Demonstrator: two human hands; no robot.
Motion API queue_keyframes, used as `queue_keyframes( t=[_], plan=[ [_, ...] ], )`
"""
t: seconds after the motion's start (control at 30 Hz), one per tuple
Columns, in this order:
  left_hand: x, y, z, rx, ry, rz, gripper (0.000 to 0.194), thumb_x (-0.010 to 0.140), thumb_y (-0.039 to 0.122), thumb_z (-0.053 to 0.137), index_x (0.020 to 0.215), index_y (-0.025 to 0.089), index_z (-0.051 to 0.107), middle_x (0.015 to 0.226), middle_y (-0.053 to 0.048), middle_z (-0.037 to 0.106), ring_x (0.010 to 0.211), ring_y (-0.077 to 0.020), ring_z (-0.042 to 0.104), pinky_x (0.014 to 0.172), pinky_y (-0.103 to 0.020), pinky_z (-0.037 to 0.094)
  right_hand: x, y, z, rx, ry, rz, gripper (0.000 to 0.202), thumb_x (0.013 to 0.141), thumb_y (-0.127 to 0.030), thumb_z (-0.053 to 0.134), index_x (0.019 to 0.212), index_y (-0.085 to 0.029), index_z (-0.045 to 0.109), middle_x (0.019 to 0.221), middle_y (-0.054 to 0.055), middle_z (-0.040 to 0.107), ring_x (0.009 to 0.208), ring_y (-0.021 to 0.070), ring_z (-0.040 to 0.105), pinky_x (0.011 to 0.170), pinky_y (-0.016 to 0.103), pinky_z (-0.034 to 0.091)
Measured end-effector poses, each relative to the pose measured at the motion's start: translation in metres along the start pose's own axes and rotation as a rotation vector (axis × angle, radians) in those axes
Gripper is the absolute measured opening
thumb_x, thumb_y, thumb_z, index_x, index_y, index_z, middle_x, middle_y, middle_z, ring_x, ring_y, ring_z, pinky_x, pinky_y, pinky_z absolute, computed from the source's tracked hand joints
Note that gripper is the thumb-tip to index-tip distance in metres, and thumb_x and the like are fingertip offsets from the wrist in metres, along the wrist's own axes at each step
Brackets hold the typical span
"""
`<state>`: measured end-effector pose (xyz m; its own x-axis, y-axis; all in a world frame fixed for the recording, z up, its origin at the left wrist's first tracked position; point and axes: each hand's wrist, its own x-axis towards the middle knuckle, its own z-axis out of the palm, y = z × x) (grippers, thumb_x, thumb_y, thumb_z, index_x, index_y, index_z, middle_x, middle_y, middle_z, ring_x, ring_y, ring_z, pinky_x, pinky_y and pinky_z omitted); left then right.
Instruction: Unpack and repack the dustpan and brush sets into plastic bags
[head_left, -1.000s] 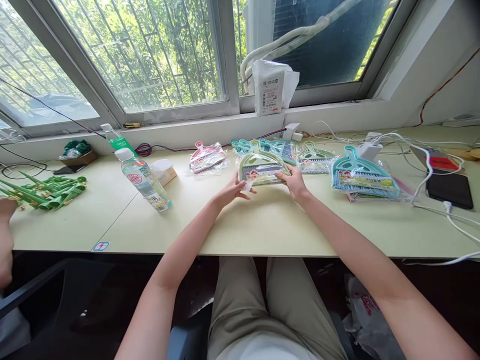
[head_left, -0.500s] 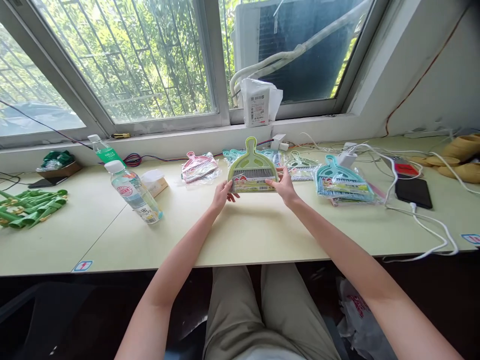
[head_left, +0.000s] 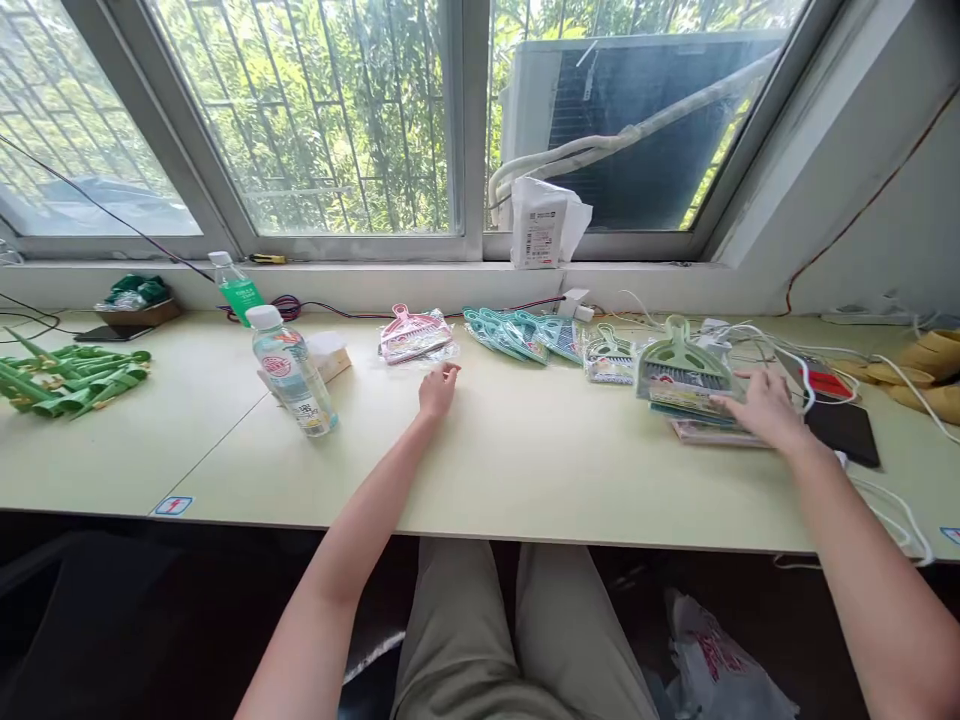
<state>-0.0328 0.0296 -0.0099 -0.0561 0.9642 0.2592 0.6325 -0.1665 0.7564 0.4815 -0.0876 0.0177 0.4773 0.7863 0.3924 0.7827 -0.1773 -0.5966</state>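
Two hands were on the green dustpan-and-brush set [head_left: 679,365] half a second ago, up in front of the middle of the desk [head_left: 525,470], and now it's just the right hand [head_left: 765,408]. The set has gone way over to the right, above the pile there: a blue set [head_left: 694,412] shows under it, with a pinkish packet [head_left: 724,433] lower down. Right-hand grip is narrow, thumb on the front and fingers around the right edge. Can't tell if the pile is taking the weight yet.

Left hand [head_left: 439,390] has let go and sits near the desk surface, fingers loosely curled with nothing in them, just in front of the pink set [head_left: 411,335]. That one looks like it hasn't budged.

With the green set out of the way, you can see the fanned-out teal sets [head_left: 517,335] by the wall a lot better, plus the smaller green set [head_left: 609,357] between them and the pile. Black phone [head_left: 844,430] is partly behind the right wrist now, white cables [head_left: 806,375] looping around it. Clear bottle [head_left: 292,375] is still standing over on the left, near the tissue pack [head_left: 330,357].
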Motion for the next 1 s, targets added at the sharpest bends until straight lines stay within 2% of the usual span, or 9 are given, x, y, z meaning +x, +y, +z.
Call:
queue_keyframes(
  t=[0.1, 0.17, 0.3, 0.4, 0.5, 0.67, 0.8, 0.9, 1.0],
  plan=[
    [0.004, -0.009, -0.007, 0.292, 0.081, 0.064, 0.034, 0.091, 0.024, 0.044, 0.117, 0.019, 0.065, 0.140, -0.010, 0.055, 0.136, -0.0277, 0.043, 0.110, -0.041, 0.039, -0.014, -0.028, 0.020, -0.120, 0.238, -0.382, 0.055, 0.091, -0.038, 0.053, 0.140, -0.018, 0.042, 0.160, 0.020, 0.016, 0.151, 0.0392, 0.008, 0.120, 0.056, 0.015],
    [0.009, -0.018, -0.013, 0.432, 0.084, 0.093, 0.044, 0.090, 0.023, 0.045, 0.132, 0.016, 0.056, 0.154, -0.011, 0.040, 0.147, -0.0280, 0.026, 0.119, -0.043, 0.026, -0.024, -0.065, 0.036, -0.114, 0.355, -0.547, 0.045, 0.095, -0.029, 0.043, 0.140, -0.022, 0.044, 0.155, 0.017, 0.030, 0.148, 0.0332, 0.024, 0.119, 0.048, 0.021],
    [0.019, -0.039, -0.029, 0.595, 0.038, 0.059, 0.059, 0.091, 0.027, 0.043, 0.150, 0.018, 0.037, 0.164, -0.009, 0.020, 0.153, -0.0267, 0.005, 0.123, -0.052, 0.004, -0.055, -0.147, 0.083, -0.053, 0.193, -0.804, 0.034, 0.093, -0.017, 0.042, 0.122, -0.025, 0.057, 0.134, 0.010, 0.056, 0.131, 0.0308, 0.048, 0.107, 0.051, 0.037],
    [0.022, -0.047, -0.038, 0.603, -0.077, -0.030, 0.058, 0.094, 0.031, 0.038, 0.151, 0.018, 0.035, 0.162, -0.012, 0.023, 0.152, -0.0291, 0.014, 0.121, -0.058, 0.009, -0.088, -0.192, 0.130, 0.000, -0.099, -0.988, 0.035, 0.090, -0.010, 0.043, 0.118, -0.024, 0.059, 0.132, 0.009, 0.060, 0.130, 0.0272, 0.050, 0.105, 0.048, 0.038],
    [0.021, -0.042, -0.044, 0.610, -0.150, 0.015, 0.048, 0.094, 0.028, 0.038, 0.138, 0.015, 0.053, 0.149, -0.017, 0.046, 0.142, -0.0334, 0.038, 0.116, -0.059, 0.020, -0.114, -0.212, 0.167, 0.043, -0.298, -1.044, 0.031, 0.091, -0.013, 0.045, 0.115, -0.024, 0.061, 0.132, 0.008, 0.062, 0.128, 0.0261, 0.052, 0.102, 0.046, 0.040],
    [0.006, -0.008, -0.048, 0.572, -0.234, 0.179, 0.029, 0.086, 0.025, 0.051, 0.097, 0.017, 0.077, 0.102, -0.013, 0.075, 0.107, -0.0297, 0.065, 0.102, -0.042, 0.042, -0.120, -0.206, 0.181, 0.138, -0.456, -0.950, 0.024, 0.095, -0.021, 0.043, 0.106, -0.025, 0.064, 0.126, 0.007, 0.065, 0.122, 0.0247, 0.056, 0.099, 0.046, 0.044],
    [-0.015, 0.027, -0.043, 0.213, -0.643, 0.289, 0.030, 0.085, 0.038, 0.058, 0.096, 0.019, 0.078, 0.096, -0.008, 0.077, 0.094, -0.0255, 0.069, 0.085, -0.033, 0.050, -0.110, -0.197, 0.175, 0.194, -0.419, -0.802, 0.028, 0.093, -0.025, 0.046, 0.118, -0.024, 0.061, 0.133, 0.009, 0.061, 0.125, 0.0264, 0.054, 0.102, 0.049, 0.044],
    [-0.031, 0.050, -0.036, -0.023, -1.063, 0.347, 0.033, 0.080, 0.035, 0.067, 0.109, 0.023, 0.075, 0.113, -0.005, 0.074, 0.108, -0.0230, 0.067, 0.093, -0.029, 0.049, -0.107, -0.197, 0.175, 0.208, -0.408, -0.788, 0.037, 0.094, -0.029, 0.045, 0.130, -0.025, 0.055, 0.142, 0.008, 0.055, 0.132, 0.0270, 0.048, 0.106, 0.050, 0.041],
    [-0.046, 0.066, -0.028, -0.198, -1.409, 0.350, 0.040, 0.077, 0.034, 0.073, 0.115, 0.021, 0.073, 0.120, -0.006, 0.071, 0.118, -0.0242, 0.063, 0.098, -0.030, 0.049, -0.108, -0.199, 0.179, 0.194, -0.526, -0.881, 0.036, 0.097, -0.029, 0.040, 0.127, -0.027, 0.059, 0.139, 0.005, 0.058, 0.135, 0.0253, 0.047, 0.111, 0.049, 0.037]
  ],
)
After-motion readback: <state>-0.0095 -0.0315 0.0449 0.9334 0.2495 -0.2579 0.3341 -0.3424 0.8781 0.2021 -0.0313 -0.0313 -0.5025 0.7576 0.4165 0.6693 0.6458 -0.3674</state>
